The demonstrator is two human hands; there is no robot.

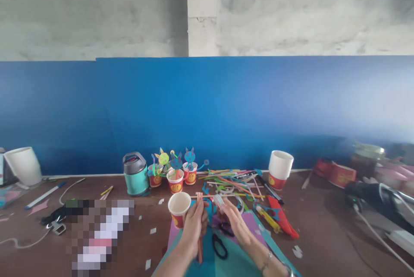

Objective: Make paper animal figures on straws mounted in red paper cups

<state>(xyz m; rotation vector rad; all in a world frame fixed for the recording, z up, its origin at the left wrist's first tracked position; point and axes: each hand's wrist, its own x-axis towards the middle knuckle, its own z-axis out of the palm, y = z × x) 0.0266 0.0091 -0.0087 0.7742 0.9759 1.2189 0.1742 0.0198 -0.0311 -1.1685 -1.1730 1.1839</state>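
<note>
My left hand (194, 221) is closed around a bundle of thin orange strips (199, 249), held upright with both ends sticking out. Just to its right is my right hand (237, 223), its fingers stretched out towards the bundle; a pale striped patch at the fingertips is too blurred to name. An open paper cup (179, 206), white inside with a red and yellow print, stands left of my left hand. Dark-handled scissors (220, 247) lie between my wrists on teal and purple sheets (241, 263), their blades partly hidden.
Behind the hands, several printed cups (175, 186) hold paper cat figures. Coloured sticks (233, 177) lie heaped beside stacked cups (280, 169). A yellow cutter (268, 218) and red piece (283, 221) lie right; a teal flask (136, 177) stands left. A blue partition (207, 113) rises behind.
</note>
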